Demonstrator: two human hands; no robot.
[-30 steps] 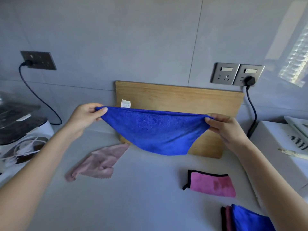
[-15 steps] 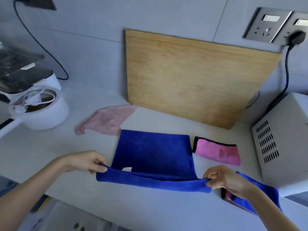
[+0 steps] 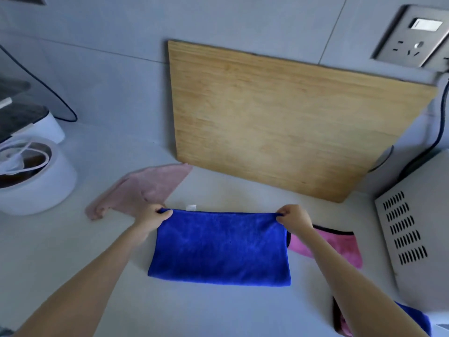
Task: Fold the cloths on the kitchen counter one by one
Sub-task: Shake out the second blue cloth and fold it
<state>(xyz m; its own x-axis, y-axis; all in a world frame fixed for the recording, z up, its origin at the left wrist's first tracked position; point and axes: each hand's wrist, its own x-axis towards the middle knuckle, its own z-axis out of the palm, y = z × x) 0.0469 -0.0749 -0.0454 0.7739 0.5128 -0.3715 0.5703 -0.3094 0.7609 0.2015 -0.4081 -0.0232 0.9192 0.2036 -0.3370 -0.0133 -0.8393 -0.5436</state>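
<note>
A blue cloth (image 3: 221, 249) lies on the grey counter (image 3: 73, 251), folded in half into a wide rectangle, a white tag showing at its far edge. My left hand (image 3: 151, 215) pinches its far left corner and my right hand (image 3: 292, 216) pinches its far right corner. A pale pink cloth (image 3: 143, 188) lies crumpled to the left behind my left hand. A folded bright pink cloth (image 3: 337, 246) with a black edge lies to the right, partly under my right forearm. A small stack of folded cloths (image 3: 413, 317), blue on top, sits at the bottom right.
A wooden cutting board (image 3: 279, 117) leans on the tiled wall behind the cloths. A white pot (image 3: 41, 183) and a cooker stand at the left. A metal appliance (image 3: 422, 229) with vent slots stands at the right, below a wall socket (image 3: 410, 40) and a black cord.
The blue cloth went from hanging in the air to lying on the counter; my hands carried its near edge over to the far edge, doubling it. The view tilted downward.
</note>
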